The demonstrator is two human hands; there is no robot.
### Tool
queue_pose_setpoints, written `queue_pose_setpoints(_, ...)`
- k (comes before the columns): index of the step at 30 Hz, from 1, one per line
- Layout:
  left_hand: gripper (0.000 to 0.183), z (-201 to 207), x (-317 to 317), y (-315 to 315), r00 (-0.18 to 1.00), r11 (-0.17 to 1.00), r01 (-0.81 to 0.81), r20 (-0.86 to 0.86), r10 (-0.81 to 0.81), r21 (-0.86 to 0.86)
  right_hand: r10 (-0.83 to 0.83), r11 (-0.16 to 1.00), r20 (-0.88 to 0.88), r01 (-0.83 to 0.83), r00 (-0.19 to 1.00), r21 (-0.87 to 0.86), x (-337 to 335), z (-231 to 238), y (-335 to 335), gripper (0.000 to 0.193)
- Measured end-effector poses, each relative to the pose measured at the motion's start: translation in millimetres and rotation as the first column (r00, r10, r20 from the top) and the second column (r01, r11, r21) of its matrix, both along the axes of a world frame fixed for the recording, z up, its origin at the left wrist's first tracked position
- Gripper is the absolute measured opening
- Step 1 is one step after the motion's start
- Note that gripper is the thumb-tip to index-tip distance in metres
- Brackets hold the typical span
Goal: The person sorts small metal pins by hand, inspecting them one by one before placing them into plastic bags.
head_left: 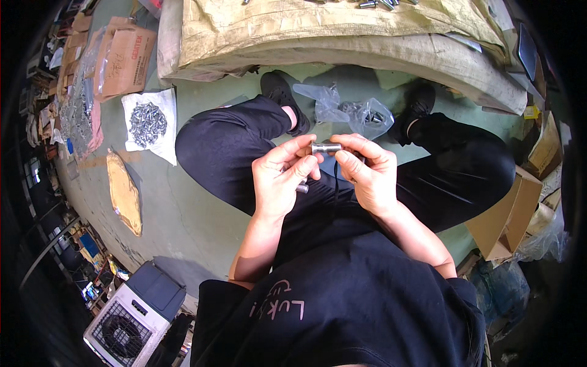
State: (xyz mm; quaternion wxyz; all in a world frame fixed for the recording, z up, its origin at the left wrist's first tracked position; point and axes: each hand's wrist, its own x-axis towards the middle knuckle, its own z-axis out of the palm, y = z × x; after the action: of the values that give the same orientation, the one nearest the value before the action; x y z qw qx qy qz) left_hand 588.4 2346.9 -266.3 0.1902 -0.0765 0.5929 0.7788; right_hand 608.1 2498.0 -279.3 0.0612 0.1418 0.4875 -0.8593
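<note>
Above my lap, a shiny metal bolt-like pin (326,148) lies level between my two hands. My left hand (280,176) pinches its wider, headed end between thumb and fingers. A second metal pin (302,188) pokes out beneath the left thumb, mostly hidden in the curled fingers. The narrower end of the first pin meets the thumb and fingertips of my right hand (372,174). Something small and dark shows below the right fingers, too hidden to name.
A cloth-covered table (342,52) stands ahead, bearing several metal pins (378,4). Clear plastic bags (372,117) with metal parts lie between my feet. At left are a white sack (165,131) with metal parts and cardboard (125,58). An air cooler (131,318) stands lower left; a carton (507,214) sits right.
</note>
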Motion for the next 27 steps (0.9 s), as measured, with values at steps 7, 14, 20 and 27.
queue_pose_setpoints(7,0.027,1,-1,4,0.999,0.999,-0.036,-0.023,0.035,-0.019,0.027,0.995,-0.035,-0.024,0.999,0.097,1,3,2,0.021)
queue_pose_setpoints(14,0.027,4,-3,3,0.998,0.999,-0.010,-0.060,0.007,-0.052,0.002,1.000,-0.010,-0.002,1.000,0.006,1,-2,0,0.025)
queue_pose_setpoints(20,0.022,20,-13,-50,0.975,0.974,-0.198,-0.077,0.207,0.115,0.023,0.999,0.183,-0.017,0.983,-0.030,-3,3,1,0.026)
queue_pose_setpoints(27,0.022,-26,-32,-215,0.603,0.572,-0.788,-0.098,0.792,-0.227,-0.065,0.995,0.205,0.079,0.977,-0.061,-2,-10,-2,0.023)
